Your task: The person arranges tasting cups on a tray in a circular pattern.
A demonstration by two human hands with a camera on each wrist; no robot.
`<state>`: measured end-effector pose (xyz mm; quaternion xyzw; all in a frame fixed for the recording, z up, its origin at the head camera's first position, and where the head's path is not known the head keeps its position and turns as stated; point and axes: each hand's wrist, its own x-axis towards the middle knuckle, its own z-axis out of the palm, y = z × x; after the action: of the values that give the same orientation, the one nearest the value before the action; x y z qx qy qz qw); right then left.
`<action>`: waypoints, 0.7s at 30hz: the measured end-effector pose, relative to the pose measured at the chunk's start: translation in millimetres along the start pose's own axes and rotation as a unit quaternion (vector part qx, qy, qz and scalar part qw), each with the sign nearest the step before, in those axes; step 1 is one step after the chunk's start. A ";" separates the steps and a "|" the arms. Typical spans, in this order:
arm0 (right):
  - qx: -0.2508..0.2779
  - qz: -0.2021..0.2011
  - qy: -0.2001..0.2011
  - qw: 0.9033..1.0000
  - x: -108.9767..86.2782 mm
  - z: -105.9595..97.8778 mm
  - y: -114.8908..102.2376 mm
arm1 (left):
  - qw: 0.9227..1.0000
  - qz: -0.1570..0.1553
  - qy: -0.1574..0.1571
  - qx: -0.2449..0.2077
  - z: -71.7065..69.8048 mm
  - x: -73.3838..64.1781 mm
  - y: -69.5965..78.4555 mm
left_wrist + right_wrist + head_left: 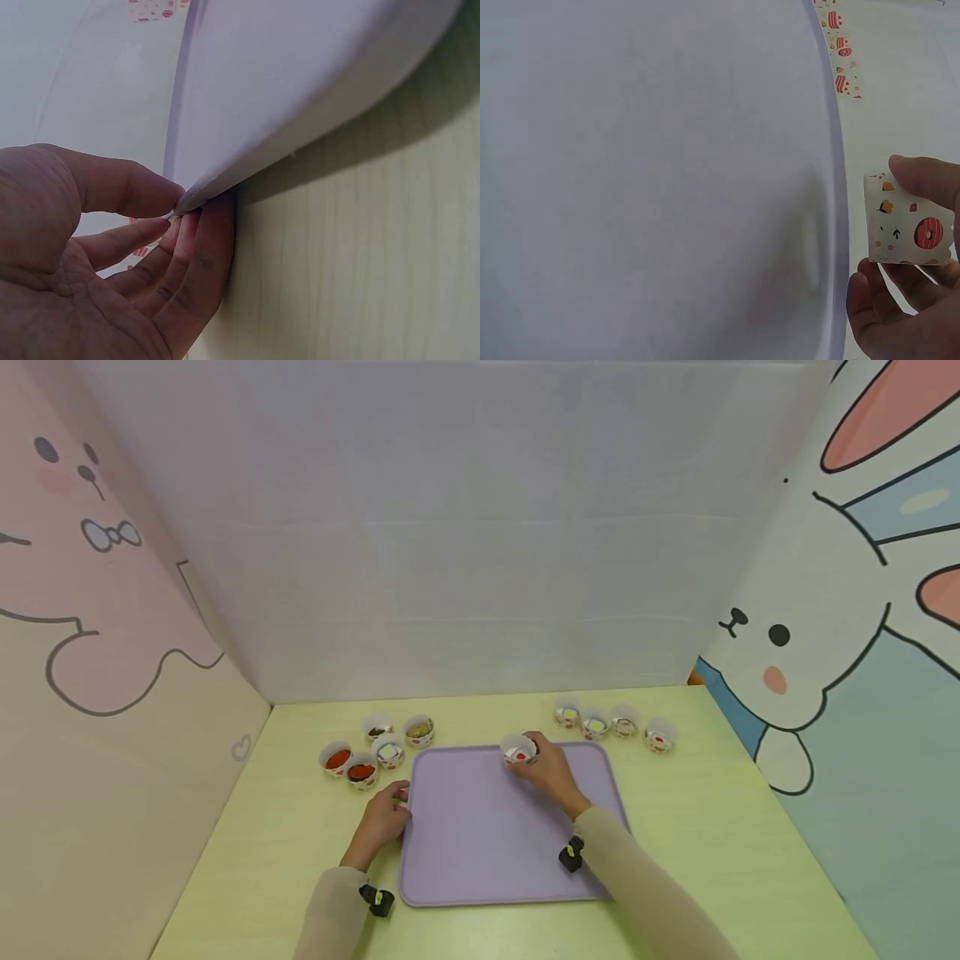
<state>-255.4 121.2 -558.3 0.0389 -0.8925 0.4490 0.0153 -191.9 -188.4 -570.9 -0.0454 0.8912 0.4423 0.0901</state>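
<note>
In the head view, your left hand is at the left edge of the lilac tray, which lies on the pale worktop. Your right hand grips a printed paper cup at the tray's far edge, mouth up, probably so the white piece with a red spot inside stays put. Five more cups cluster off the tray's far left corner, two of them, the red-filled cups, nearest you. Four right-hand cups stand along the worktop's far edge, beyond the tray's far right corner.

In the left wrist view, your thumb and fingers close narrowly on the tray's rim, which would keep it from sliding. A shadow lies beneath; you cannot tell from this whether the rim is lifted.

In the right wrist view, your thumb and fingers hold the doughnut-printed cup by opposite sides, leaving its mouth unobstructed. It appears just past the rim; whether it touches the worktop is unclear.
</note>
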 end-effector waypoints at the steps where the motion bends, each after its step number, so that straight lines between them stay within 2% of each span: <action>1: 0.002 0.001 -0.001 1.000 0.3 1.4 0.0 | 1.000 0.000 0.000 0.000 0.0 -0.3 0.3; 11: 0.012 0.012 -0.002 1.000 -2.9 12.6 -1.3 | 1.000 -0.006 0.000 -0.010 -0.5 -1.8 1.3; 21: -0.002 -0.009 0.004 1.000 -2.3 21.9 0.5 | 1.000 -0.010 0.003 -0.005 -1.7 -2.9 4.5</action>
<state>-252.9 104.0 -571.9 0.0451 -0.8929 0.4475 0.0234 -190.0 -187.1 -565.9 -0.0559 0.8886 0.4459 0.0920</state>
